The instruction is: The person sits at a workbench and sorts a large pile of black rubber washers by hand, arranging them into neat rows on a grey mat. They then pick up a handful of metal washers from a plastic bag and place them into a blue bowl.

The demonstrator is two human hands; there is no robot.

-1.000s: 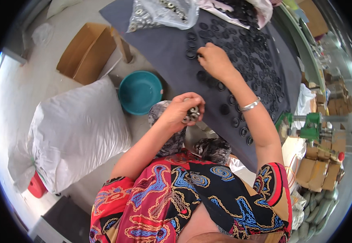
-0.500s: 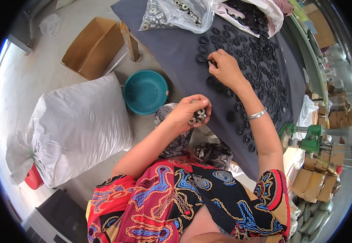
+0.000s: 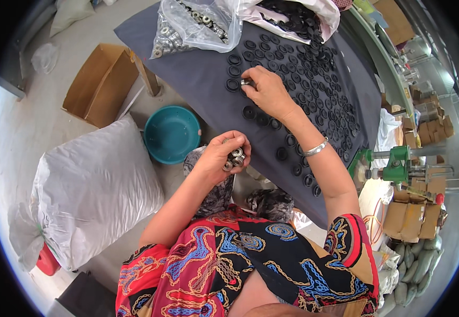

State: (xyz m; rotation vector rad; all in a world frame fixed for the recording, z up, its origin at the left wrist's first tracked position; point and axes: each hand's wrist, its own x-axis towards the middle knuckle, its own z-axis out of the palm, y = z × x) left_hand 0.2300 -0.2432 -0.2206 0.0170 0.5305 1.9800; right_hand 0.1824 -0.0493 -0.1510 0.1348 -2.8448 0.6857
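Observation:
My left hand (image 3: pixel 222 156) is closed around several small metal bearings (image 3: pixel 235 158), in front of the table's near edge. Over the dark grey tabletop (image 3: pixel 195 79), my right hand (image 3: pixel 269 93) pinches a single metal bearing (image 3: pixel 247 82) between thumb and fingertips. That bearing is just beside a black ring-shaped part (image 3: pixel 232 85) at the left end of the rows. Many more such black round parts (image 3: pixel 314 94) lie flat in rows under and beyond my right forearm. Part of the right hand's grip is hidden by its own fingers.
A clear plastic bag of bearings (image 3: pixel 169 39) and a white sack (image 3: pixel 322 24) of black parts lie at the table's far side. Left are a teal basin (image 3: pixel 172 134), a cardboard box (image 3: pixel 95 87) and a full white sack (image 3: pixel 95 174). A green clamp-like fixture (image 3: pixel 397 165) stands right.
The whole view has shifted, so the table and floor things appear further left and slightly lower. My right hand still pinches a bearing by the left-end rings; my left still holds its bearings.

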